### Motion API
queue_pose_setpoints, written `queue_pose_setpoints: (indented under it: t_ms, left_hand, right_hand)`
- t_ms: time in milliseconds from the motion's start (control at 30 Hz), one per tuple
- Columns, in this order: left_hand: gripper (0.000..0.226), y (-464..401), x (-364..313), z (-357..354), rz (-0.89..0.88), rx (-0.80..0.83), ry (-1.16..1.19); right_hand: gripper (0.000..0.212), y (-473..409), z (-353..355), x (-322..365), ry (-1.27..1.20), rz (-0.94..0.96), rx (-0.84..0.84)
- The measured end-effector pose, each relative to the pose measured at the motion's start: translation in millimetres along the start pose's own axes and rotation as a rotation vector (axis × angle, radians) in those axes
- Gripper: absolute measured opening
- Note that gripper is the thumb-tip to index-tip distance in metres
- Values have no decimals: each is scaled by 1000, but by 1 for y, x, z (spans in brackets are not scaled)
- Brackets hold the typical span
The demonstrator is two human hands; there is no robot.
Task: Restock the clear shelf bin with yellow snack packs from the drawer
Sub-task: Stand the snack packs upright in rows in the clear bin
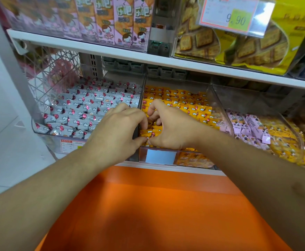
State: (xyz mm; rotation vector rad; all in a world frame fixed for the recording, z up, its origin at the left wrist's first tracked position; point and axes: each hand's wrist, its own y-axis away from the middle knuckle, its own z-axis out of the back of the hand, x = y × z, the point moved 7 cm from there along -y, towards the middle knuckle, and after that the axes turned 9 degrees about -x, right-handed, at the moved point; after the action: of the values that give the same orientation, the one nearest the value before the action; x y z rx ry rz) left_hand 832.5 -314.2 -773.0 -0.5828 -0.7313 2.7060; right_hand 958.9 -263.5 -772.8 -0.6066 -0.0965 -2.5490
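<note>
The clear shelf bin (218, 104) in the middle of the lower shelf holds rows of yellow snack packs (184, 102). Both my hands reach into its front left corner. My left hand (119, 129) is curled over the divider between this bin and the grey-pack bin, fingertips down on the yellow packs near the front. My right hand (168, 127) faces it, fingers and thumb pinching yellow packs (148, 133) at the front of the bin. The hands almost touch at the thumbs. The drawer is not in view.
A clear bin of grey snack packs (86, 107) sits to the left, a bin of pink and yellow packs (256, 131) to the right. Above, a white shelf (148, 57) carries boxed biscuits and a 9.90 price tag (236, 17). An orange surface (148, 205) lies below.
</note>
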Motion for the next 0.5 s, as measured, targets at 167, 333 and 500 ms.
queue_pose_setpoints:
  t_ms: [167, 333, 500]
  left_hand:
    - [75, -3, 9, -5, 87, 67, 40]
    - [83, -10, 11, -4, 46, 79, -10]
    - [62, -11, 15, -4, 16, 82, 22]
  right_hand:
    - [78, 1, -4, 0, -70, -18, -54]
    - [76, 4, -4, -2, -158, -10, -97]
    - [71, 3, -2, 0, -130, 43, -164]
